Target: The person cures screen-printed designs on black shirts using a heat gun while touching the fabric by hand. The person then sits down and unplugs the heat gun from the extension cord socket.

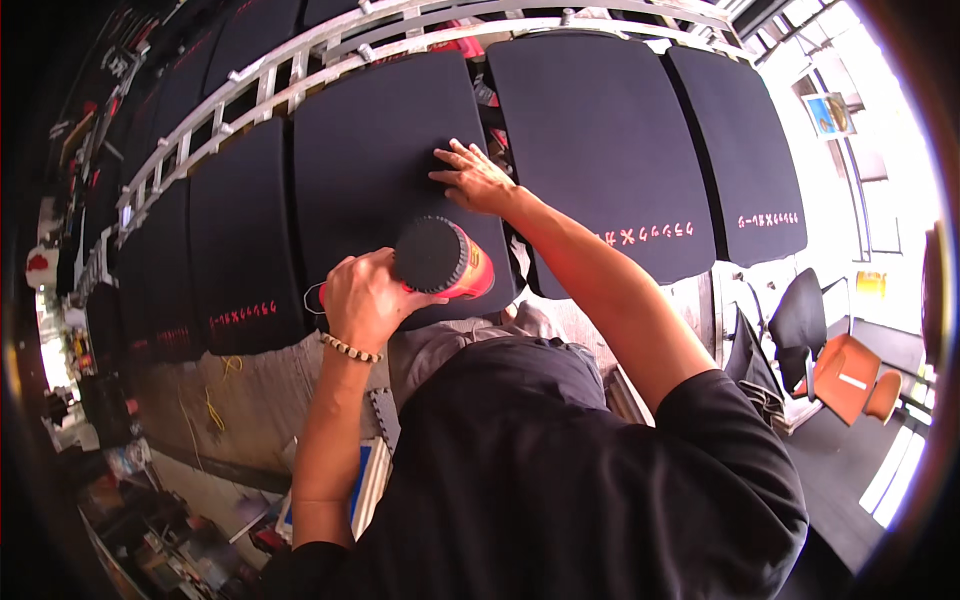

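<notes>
My left hand [366, 292] is closed around the handle of a red hand-held tool shaped like a heat gun [472, 271]. A round black end with a ribbed rim faces up at me, and its far end is hidden below. A thin wire loop shows beside the grip. The tool is over the near part of a black fabric panel [360, 150] stretched on a flat board. Fingers spread, my right hand [476, 180] rests on or just above that panel near its right edge. I cannot tell whether it touches the cloth.
More black panels [592, 142] stand side by side, several with red lettering near their close edge. A pale metal rail frame [300, 71] runs behind them. A concrete-like ledge [247, 405] lies below left, with yellow string [215, 416]. Chairs [847, 375] stand at the right.
</notes>
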### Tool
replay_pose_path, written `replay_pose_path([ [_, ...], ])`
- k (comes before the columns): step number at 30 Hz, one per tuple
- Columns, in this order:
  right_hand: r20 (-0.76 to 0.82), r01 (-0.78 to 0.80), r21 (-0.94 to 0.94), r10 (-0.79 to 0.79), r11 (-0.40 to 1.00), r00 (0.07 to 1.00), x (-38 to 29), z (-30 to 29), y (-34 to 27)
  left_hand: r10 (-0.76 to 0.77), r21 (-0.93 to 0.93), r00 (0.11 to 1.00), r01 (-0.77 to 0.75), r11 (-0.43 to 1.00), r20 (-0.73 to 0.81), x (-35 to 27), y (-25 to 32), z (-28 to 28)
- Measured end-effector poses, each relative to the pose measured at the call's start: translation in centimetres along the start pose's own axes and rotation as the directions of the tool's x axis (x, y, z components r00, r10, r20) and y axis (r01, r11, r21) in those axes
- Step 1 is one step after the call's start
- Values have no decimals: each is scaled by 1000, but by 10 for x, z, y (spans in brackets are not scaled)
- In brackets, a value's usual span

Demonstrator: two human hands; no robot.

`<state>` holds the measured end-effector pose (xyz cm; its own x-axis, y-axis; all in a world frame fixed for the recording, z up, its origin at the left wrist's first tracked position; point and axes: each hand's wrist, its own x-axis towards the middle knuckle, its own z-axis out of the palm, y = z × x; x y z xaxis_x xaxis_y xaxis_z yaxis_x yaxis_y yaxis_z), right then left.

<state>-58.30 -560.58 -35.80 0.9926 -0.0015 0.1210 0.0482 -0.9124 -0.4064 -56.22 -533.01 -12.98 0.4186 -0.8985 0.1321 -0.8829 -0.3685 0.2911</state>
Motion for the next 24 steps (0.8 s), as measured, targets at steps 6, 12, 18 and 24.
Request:
replay_pose_path([
  [6, 135, -68, -90, 80, 994, 988, 1, 8, -5, -131, 96, 987, 140, 985, -95, -16, 2, -20],
  [12, 212, -86, -58, 97, 995, 972, 4, 3, -2, -174, 161, 973, 199, 967, -154, -23, -4, 3],
  [18, 238, -105, 23, 96, 994, 966, 8, 8, 7, -61, 84, 981, 78, 993, -187, -7, 6, 21],
  [24, 248, -106, 34, 94, 994, 964, 10, 12, 8, -50, 128, 997, 58, 990, -61, -12, -1, -2],
])
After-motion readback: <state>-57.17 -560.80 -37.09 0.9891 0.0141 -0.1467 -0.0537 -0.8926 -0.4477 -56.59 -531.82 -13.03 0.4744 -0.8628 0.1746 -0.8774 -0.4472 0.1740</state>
